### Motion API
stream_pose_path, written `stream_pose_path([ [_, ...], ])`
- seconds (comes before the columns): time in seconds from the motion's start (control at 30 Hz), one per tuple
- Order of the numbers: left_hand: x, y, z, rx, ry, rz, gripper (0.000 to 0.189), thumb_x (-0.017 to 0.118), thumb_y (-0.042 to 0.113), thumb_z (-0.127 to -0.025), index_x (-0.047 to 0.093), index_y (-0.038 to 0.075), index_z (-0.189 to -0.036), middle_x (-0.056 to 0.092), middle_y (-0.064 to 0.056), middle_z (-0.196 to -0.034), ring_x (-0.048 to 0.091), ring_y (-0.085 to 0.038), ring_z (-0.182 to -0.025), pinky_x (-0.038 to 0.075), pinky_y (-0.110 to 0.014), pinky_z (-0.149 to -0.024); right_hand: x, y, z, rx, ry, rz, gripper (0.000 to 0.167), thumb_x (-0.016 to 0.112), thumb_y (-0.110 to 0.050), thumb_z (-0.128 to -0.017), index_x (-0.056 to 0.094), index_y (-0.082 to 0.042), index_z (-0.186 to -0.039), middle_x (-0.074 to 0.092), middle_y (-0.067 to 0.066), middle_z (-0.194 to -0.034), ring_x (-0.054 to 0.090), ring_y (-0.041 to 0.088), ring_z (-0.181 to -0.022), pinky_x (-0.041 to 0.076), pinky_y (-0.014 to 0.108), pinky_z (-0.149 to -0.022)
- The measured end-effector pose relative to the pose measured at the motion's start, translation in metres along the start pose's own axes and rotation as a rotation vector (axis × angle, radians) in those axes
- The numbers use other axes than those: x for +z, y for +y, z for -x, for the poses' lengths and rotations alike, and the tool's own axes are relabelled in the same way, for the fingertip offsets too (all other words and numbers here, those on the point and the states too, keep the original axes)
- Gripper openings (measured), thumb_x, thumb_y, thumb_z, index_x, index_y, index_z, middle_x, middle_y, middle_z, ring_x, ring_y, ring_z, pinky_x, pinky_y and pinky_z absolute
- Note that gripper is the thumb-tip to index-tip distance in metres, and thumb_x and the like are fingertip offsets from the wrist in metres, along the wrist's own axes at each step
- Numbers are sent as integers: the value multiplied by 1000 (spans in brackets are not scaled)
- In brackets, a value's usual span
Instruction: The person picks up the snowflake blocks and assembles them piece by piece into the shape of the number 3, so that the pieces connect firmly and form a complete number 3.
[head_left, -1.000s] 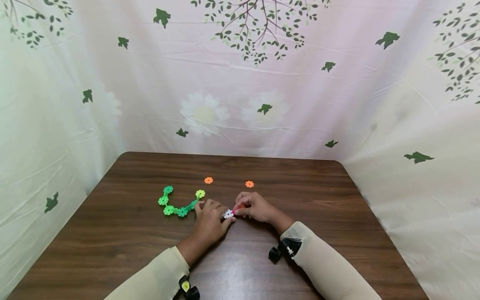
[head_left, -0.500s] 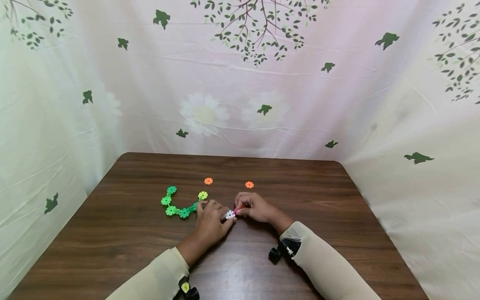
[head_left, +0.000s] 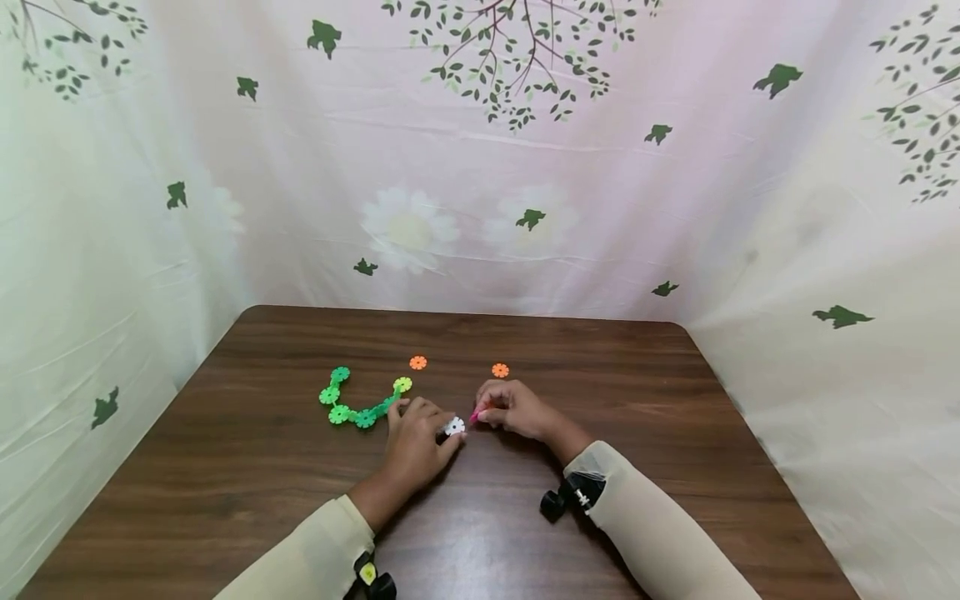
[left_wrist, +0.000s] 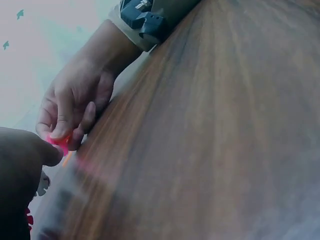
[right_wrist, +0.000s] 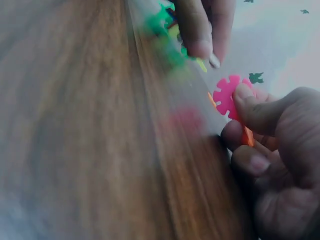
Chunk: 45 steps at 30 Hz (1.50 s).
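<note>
My left hand holds a white notched disc between thumb and fingers, low over the table. Its index finger reaches the right part of a curved chain of green notched discs, which ends in a yellow disc. A small gap to the right, my right hand pinches a pink notched disc between thumb and fingers. Below the pink one, an orange piece shows among the same fingers; whether they are joined I cannot tell. A bit of red peeks out by the left hand in the left wrist view.
Two loose orange discs, one on the left and one on the right, lie flat beyond the hands. The brown wooden table ends at a printed cloth backdrop at the back and sides.
The pink disc met the white disc's edge earlier; now they are apart. My right hand has drawn slightly right, my left hand slightly left. The green chain has shifted a little.
</note>
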<state>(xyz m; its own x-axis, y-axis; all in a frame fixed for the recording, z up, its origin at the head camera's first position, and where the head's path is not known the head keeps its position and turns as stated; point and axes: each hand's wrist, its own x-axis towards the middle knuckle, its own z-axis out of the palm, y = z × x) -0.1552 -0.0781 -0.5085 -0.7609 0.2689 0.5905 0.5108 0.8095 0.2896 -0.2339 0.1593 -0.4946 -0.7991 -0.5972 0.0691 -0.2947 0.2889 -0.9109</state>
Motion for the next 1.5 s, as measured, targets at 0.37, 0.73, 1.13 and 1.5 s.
stream_pose_path([
  [0.37, 1, 2, -1, 2, -57, 73, 43, 95, 35, -84, 86, 8, -116, 83, -4, -102, 66, -26, -104, 37, -67, -109, 3, 0, 1, -69, 29, 91, 11, 73, -6, -102, 83, -2, -101, 74, 18, -115, 62, 5, -88, 49, 20, -59],
  [0.73, 4, 1, -2, 44, -6, 119, 34, 98, 33, -77, 85, 13, -100, 84, -1, -96, 67, -25, -98, 38, -64, -104, 7, 3, 0, -162, 9, 102, 10, 72, -2, -102, 83, 0, -103, 74, 21, -112, 65, 7, -88, 58, 22, -75],
  [1.13, 6, 1, 1, 117, 15, 134, 28, 97, 26, -80, 86, 10, -99, 80, -3, -91, 65, -21, -96, 38, -58, -98, 11, -2, 1, -134, -55, 30, 12, 69, 0, -103, 80, 6, -101, 70, 24, -112, 64, 7, -74, 56, 23, -57],
  [1.5, 6, 1, 0, 111, -14, 156, 27, 95, 27, -79, 87, 10, -100, 80, -2, -91, 65, -22, -96, 37, -62, -101, 12, -4, -1, -91, -78, -53, 12, 68, 7, -102, 78, 14, -101, 69, 31, -113, 69, 7, -68, 61, 22, -64],
])
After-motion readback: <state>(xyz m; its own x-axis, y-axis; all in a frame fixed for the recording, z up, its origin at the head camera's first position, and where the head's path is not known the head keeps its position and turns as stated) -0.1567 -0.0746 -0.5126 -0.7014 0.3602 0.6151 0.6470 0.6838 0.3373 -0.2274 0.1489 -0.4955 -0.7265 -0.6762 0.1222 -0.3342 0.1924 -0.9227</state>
